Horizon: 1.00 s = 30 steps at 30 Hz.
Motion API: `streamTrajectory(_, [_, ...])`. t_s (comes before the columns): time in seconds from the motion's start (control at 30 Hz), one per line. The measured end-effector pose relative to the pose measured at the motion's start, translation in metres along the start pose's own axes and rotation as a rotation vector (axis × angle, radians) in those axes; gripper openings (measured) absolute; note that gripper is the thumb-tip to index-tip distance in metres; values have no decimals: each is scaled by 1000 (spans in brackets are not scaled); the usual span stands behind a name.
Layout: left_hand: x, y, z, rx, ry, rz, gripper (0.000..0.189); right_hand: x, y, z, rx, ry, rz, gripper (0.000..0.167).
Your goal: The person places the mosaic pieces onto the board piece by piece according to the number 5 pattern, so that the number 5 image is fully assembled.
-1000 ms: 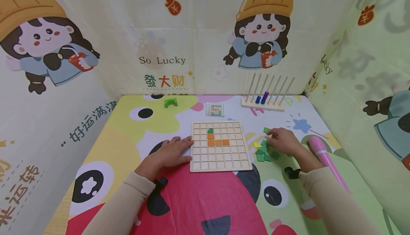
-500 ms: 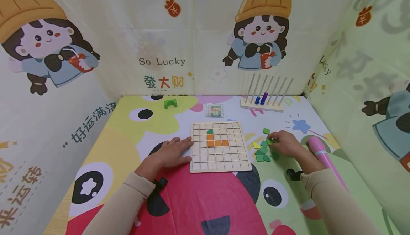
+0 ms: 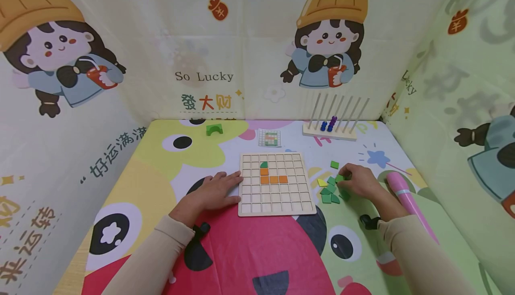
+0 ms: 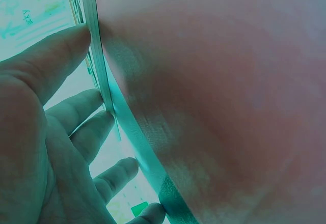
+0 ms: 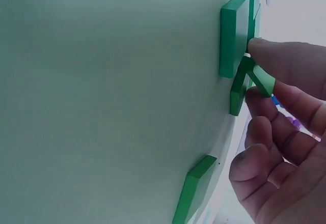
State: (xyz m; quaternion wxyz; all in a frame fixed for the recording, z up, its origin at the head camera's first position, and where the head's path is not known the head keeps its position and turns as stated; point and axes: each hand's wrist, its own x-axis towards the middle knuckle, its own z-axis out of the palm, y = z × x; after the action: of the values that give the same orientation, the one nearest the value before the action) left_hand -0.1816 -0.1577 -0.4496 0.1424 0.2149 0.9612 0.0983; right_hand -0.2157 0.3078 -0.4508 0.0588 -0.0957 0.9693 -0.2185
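A wooden grid board (image 3: 277,199) lies mid-table, with orange square tiles (image 3: 264,172) and one green rounded tile (image 3: 263,164) in its cells. My left hand (image 3: 217,191) lies flat with its fingers spread, touching the board's left edge. In the left wrist view, the fingertips of the left hand (image 4: 76,127) meet that edge. Right of the board, my right hand (image 3: 358,181) is over a loose group of green tiles (image 3: 327,189). In the right wrist view, the thumb and index finger of the right hand (image 5: 285,117) pinch a tilted green tile (image 5: 262,79).
A yellow tile (image 3: 322,182) and a single green tile (image 3: 334,164) lie near the group. Behind the board are a pattern card (image 3: 269,138), a green arch block (image 3: 214,129) and a peg rack (image 3: 330,132) with beads. A pink stick-shaped object (image 3: 410,201) lies beside the right forearm.
My right hand has let go of the green tile at the back and moved down to the group, where it takes hold of another green tile. The left hand stays in place.
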Motion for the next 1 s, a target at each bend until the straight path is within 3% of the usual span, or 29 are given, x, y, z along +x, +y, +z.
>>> streamTrajectory(0.4, [1, -2, 0, 12, 12, -8, 77, 1, -7, -1, 55, 84, -80, 23])
streamTrajectory(0.73, [-1, 0, -1, 3, 2, -20, 77, 7, -33, 7, 90, 59, -132, 23])
streamTrajectory(1.0, [-1, 0, 2, -14, 11, -6, 75, 21, -68, 21, 120, 45, -179, 22])
